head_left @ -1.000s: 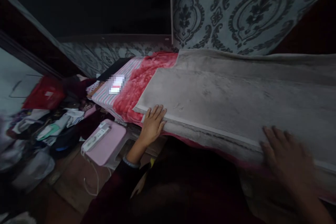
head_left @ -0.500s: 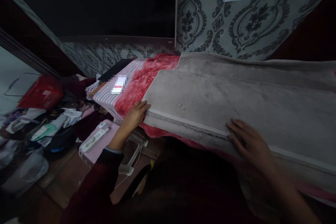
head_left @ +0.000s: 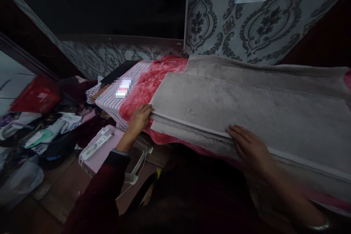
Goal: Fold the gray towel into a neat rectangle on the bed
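Note:
A grey plush blanket (head_left: 203, 98), folded in layers, lies across a red blanket (head_left: 146, 87). At its near left corner my left hand (head_left: 139, 117) is closed on the top layer's edge, fingers above; its thumb is hidden. Farther right along the same pale hem, my right hand (head_left: 248, 146) grips the edge with its fingers on top and the thumb side below. Between the hands the top layer stands slightly apart from the layer beneath, leaving a dark gap.
A striped cloth (head_left: 109, 98) with a blurred bright object lies at the left end. Below it, a pink stool (head_left: 115, 139) carries a power strip (head_left: 97, 144). Heaped clothes (head_left: 63, 131) and a red basket (head_left: 38, 95) occupy the left floor. A large dark screen (head_left: 109, 3) hangs behind.
Both hands have shifted slightly left along the hem. The top layer's near edge has come up a little, and the gap under it near my left hand has widened.

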Motion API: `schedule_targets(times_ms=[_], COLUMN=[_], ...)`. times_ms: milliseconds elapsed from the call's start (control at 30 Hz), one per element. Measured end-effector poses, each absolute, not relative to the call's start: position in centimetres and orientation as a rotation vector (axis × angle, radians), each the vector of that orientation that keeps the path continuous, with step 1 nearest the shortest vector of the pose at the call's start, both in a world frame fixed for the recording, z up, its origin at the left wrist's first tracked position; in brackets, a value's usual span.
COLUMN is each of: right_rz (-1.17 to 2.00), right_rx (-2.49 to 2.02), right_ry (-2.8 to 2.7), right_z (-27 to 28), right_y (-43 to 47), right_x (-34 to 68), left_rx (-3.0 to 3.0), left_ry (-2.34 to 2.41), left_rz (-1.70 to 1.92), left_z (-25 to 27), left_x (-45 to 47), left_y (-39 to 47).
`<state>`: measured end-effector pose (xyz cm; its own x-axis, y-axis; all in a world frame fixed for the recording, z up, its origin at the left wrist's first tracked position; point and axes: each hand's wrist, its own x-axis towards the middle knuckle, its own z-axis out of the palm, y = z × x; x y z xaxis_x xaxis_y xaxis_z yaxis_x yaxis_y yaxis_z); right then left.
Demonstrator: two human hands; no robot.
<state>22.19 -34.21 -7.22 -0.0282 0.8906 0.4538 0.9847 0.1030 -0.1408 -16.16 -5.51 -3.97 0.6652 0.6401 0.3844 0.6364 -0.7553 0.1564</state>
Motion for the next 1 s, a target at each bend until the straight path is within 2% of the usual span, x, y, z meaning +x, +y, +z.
schedule_targets(times_ms=[367, 667, 867, 1000], right_rz=[-0.388, -0.484, -0.302, -0.274], right_rx=[-1.810, -1.669, -1.642, -1.681], right_ry=[-1.803, -1.932, -1.968, -1.975], right_z=[-6.1, -7.1, -4.5, -3.2], right_y=[-34.5, -34.4, -34.0, -30.4], right_x=[21.0, 21.2, 20.7, 20.1], left_rx=[2.889, 2.869, 2.898, 2.901], left_ry=[1.078, 1.101, 1.006, 0.984], left_rz=[0.729, 0.731, 0.676, 0.721], left_z=[-3.9, -5.6, -2.7, -0.8], left_x=[-17.3, -17.8, -17.7, -13.3], left_y=[-6.5, -6.6, -6.6, -7.2])
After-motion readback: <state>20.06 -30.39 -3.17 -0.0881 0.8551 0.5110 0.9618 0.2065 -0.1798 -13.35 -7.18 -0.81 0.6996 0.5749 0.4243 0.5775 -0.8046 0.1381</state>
